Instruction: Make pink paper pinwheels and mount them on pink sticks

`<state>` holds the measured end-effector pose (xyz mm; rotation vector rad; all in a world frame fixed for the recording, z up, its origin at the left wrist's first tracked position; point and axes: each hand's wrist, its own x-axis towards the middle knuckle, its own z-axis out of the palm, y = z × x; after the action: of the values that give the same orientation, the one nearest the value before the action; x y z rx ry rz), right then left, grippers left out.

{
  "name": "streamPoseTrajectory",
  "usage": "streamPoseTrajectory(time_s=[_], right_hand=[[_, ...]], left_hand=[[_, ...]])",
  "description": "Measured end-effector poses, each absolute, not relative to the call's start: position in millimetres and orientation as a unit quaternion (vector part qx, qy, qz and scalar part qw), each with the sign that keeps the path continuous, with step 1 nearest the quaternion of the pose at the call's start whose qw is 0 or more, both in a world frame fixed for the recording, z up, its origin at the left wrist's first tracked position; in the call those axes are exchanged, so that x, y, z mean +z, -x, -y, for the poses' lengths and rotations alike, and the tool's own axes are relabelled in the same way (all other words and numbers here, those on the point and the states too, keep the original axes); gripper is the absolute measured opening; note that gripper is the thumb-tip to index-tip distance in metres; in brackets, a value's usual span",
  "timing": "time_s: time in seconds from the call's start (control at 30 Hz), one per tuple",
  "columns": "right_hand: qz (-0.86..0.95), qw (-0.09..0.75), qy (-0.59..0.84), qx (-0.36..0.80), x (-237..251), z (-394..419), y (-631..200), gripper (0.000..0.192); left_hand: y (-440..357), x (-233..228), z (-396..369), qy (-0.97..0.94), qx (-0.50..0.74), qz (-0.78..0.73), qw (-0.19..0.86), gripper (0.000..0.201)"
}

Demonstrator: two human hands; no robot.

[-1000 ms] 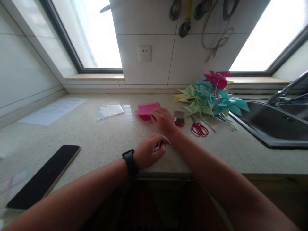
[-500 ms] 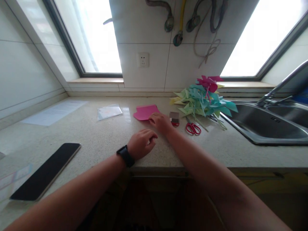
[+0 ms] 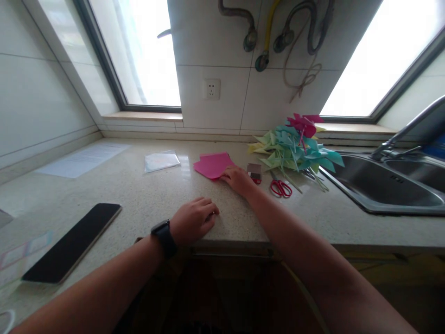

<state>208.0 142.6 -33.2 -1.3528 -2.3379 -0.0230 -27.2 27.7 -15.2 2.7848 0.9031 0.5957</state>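
Pink paper (image 3: 213,165) under right hand (image 3: 238,178) fingertips, arm outstretched; left hand (image 3: 193,225) loosely curled, empty, on counter (image 3: 139,199).

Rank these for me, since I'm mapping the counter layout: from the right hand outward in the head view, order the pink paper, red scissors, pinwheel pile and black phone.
From the right hand:
1. pink paper, touching its fingertips.
2. red scissors, just right.
3. pinwheel pile, farther right, toward the wall.
4. black phone, far left, near the counter's front edge.

Phone (image 3: 73,243), scissors (image 3: 281,188), pinwheels (image 3: 295,146), sink (image 3: 389,185).
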Motion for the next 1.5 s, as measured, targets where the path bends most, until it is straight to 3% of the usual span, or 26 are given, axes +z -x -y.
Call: streamPoseTrajectory(time_s=[0.3,0.43,0.57,0.87,1.23,1.5], right_hand=[[0.827,0.213,0.520,-0.025,-13,-125,-216,0.033],[0.828,0.235,0.508,-0.039,5,-87,-224,0.012],[0.829,0.272,0.487,-0.036,2,-21,-230,0.009],[0.794,0.345,0.500,-0.024,-46,84,-235,0.015],[0.784,0.401,0.468,-0.074,-67,109,-220,0.031],[0.783,0.396,0.469,-0.101,-85,120,-215,0.045]], left_hand=[[44,-15,-65,-0.914,0.255,-0.315,0.014,0.013],[42,-13,-63,-0.866,0.344,-0.363,-0.017,0.027],[29,-13,-44,-0.881,0.339,-0.328,-0.007,0.036],[0,-23,14,-0.968,0.130,-0.211,0.048,0.056],[2,-20,5,-0.966,0.134,-0.217,0.044,0.042],[4,-21,5,-0.960,0.140,-0.240,0.031,0.052]])
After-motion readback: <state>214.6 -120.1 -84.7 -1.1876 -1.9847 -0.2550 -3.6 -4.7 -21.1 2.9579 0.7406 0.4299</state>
